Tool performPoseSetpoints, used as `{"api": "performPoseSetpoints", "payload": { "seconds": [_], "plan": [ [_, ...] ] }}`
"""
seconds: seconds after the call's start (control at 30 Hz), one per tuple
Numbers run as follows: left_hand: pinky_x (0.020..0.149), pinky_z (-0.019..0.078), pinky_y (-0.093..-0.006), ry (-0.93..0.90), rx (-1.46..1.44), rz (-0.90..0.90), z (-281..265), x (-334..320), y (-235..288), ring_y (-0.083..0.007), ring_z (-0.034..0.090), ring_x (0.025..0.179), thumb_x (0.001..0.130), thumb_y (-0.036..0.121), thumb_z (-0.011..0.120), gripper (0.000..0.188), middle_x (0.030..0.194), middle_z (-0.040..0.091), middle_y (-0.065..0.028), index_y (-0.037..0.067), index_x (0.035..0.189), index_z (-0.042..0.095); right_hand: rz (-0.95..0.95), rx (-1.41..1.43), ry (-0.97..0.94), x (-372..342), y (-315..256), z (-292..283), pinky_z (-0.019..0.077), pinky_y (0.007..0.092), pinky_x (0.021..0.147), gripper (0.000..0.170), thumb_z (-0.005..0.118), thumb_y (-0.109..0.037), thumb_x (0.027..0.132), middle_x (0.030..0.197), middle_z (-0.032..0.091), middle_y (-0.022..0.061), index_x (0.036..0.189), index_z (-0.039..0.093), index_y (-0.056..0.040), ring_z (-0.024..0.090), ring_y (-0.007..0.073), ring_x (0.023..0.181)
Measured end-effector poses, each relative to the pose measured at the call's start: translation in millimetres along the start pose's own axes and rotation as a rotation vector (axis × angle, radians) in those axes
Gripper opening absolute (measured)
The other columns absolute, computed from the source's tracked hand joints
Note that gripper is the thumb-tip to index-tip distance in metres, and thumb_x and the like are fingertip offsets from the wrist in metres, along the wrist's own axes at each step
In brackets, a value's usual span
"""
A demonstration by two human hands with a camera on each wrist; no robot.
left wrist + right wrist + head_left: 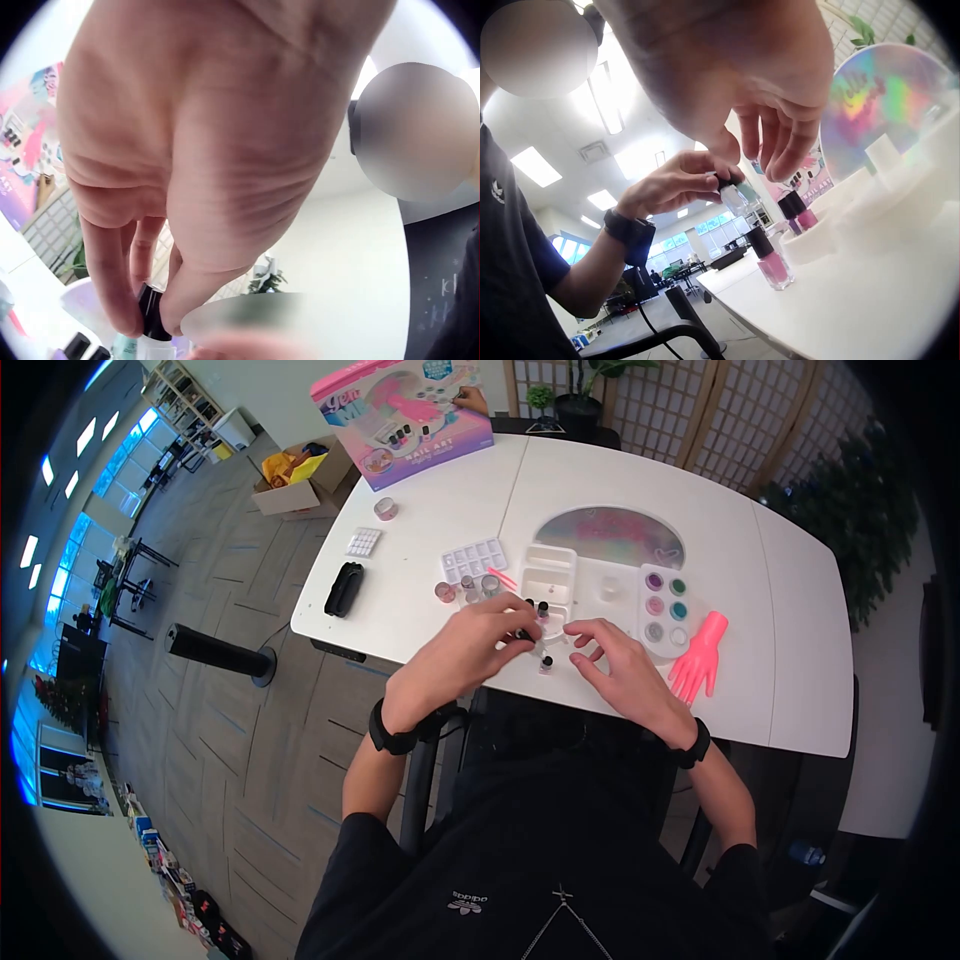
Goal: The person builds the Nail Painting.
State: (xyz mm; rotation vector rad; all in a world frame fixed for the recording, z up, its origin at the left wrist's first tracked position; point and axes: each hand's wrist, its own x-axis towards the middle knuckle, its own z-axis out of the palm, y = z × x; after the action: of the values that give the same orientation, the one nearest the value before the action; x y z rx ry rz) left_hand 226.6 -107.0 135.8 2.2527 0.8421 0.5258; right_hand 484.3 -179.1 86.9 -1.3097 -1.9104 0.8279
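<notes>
A: Grasp status?
B: Left hand [455, 660]: pinching clear bottle [735, 201] by black cap [153, 313]. Right hand [630, 670]: released, fingers loosely bent, near clear bottle.
A: Bottle position?
B: At left fingertips, between both hands, over counter [790, 670].
A: Adjacent items?
B: Pink bottle [774, 268], upright on counter beside white stand [810, 244]. Two black-capped bottles [808, 219], seated in white stand. Pink plastic hand [702, 655], lying on counter beside palette of six pots [667, 597].
</notes>
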Motion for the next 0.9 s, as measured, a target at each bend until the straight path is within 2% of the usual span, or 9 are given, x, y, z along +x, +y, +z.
{"api": "performPoseSetpoints", "payload": {
  "seconds": [0.03,0.13,0.33,0.5,0.63,0.73,0.9],
  "plan": [
    [0.092,0.0608,-0.0409,-0.027,0.007,0.064,3,1,6,-0.0325,0.075,0.107,0.098,0.005,0.077,0.015,0.126,0.072,-0.0115,0.001,0.113,0.077,-0.035,-0.007,0.011,0,-2,1,0.0594,0.0420,0.092,0.037,0.069,-0.013,0.106,0.122,0.071,0.0159,0.141,0.061,-0.0042,0.073,0.0303,0.111],
    [0.090,0.0589,-0.0454,-0.058,-0.029,0.108,15,6,15,-0.0361,0.074,0.104,0.099,0.007,0.077,0.014,0.122,0.071,-0.0127,0.001,0.112,0.075,-0.045,-0.042,-0.012,-2,-2,1,0.0586,0.0420,0.095,0.042,0.070,-0.012,0.105,0.126,0.071,0.0154,0.145,0.059,-0.0060,0.071,0.0300,0.115],
    [0.088,0.0580,-0.0482,-0.109,-0.062,0.133,25,18,14,-0.0386,0.074,0.102,0.100,0.007,0.075,0.014,0.117,0.072,-0.0141,0.001,0.112,0.074,0.031,0.031,-0.048,-5,14,-4,0.0579,0.0398,0.093,0.044,0.074,-0.014,0.103,0.123,0.074,0.0135,0.144,0.061,-0.0049,0.072,0.0280,0.112],
    [0.088,0.0580,-0.0489,-0.111,-0.052,0.199,29,23,17,-0.0394,0.074,0.102,0.100,0.007,0.075,0.015,0.118,0.072,-0.0155,0.001,0.113,0.073,0.033,0.128,-0.091,-4,19,-14,0.0573,0.0368,0.087,0.040,0.079,-0.017,0.101,0.115,0.075,0.0117,0.136,0.067,-0.0023,0.070,0.0240,0.103],
    [0.089,0.0599,-0.0452,-0.134,-0.020,0.158,34,28,18,-0.0352,0.076,0.103,0.095,0.004,0.079,0.017,0.126,0.074,-0.0112,0.001,0.111,0.076,0.090,0.094,-0.141,-1,28,-19,0.0562,0.0342,0.085,0.033,0.081,-0.014,0.100,0.113,0.075,0.0086,0.128,0.071,-0.0003,0.070,0.0189,0.101],
    [0.088,0.0605,-0.0443,-0.114,-0.009,0.169,35,32,16,-0.0354,0.077,0.103,0.095,0.005,0.079,0.016,0.131,0.074,-0.0122,0.001,0.111,0.077,0.080,0.119,-0.116,-3,32,-23,0.0581,0.0357,0.083,0.032,0.079,-0.018,0.101,0.111,0.074,0.0119,0.125,0.073,0.0020,0.071,0.0224,0.093],
    [0.087,0.0614,-0.0416,-0.003,0.050,0.147,23,42,3,-0.0354,0.077,0.102,0.096,0.007,0.079,0.015,0.137,0.072,-0.0146,0.000,0.110,0.077,0.136,0.018,-0.059,-19,32,-38,0.0590,0.0371,0.085,0.030,0.077,-0.016,0.103,0.112,0.073,0.0125,0.126,0.072,0.0019,0.073,0.0236,0.096]
  ]
}}
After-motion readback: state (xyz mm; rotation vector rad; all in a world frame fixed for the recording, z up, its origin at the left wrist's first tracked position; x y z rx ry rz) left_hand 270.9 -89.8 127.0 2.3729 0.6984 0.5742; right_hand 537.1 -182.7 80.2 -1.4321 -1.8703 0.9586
